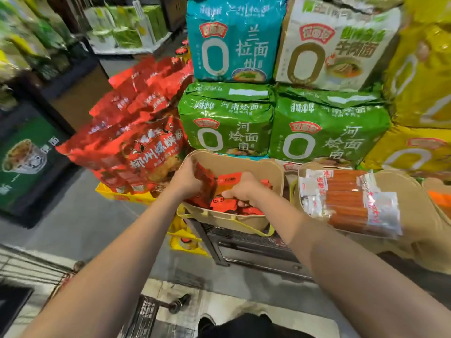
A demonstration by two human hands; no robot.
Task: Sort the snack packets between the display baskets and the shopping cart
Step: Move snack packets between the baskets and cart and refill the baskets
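A tan display basket [258, 167] in the middle holds several small red snack packets [249, 211]. Both hands reach into it. My left hand [188, 179] grips a bunch of dark red packets [207, 184] at the basket's left side. My right hand [241, 191] curls over orange-red packets [223, 201] near the front rim. A second tan basket [400, 189] to the right holds sausage sticks in clear wrappers [346, 198]. The wire shopping cart [29, 267] shows at the lower left.
Large noodle multipacks, teal [231, 40], white [334, 42], green [227, 118] and yellow [424, 76], are stacked behind the baskets. Red bags [136, 132] pile up on the left above a yellow crate [122, 195]. A black metal rack [244, 245] carries the baskets. Grey floor lies below.
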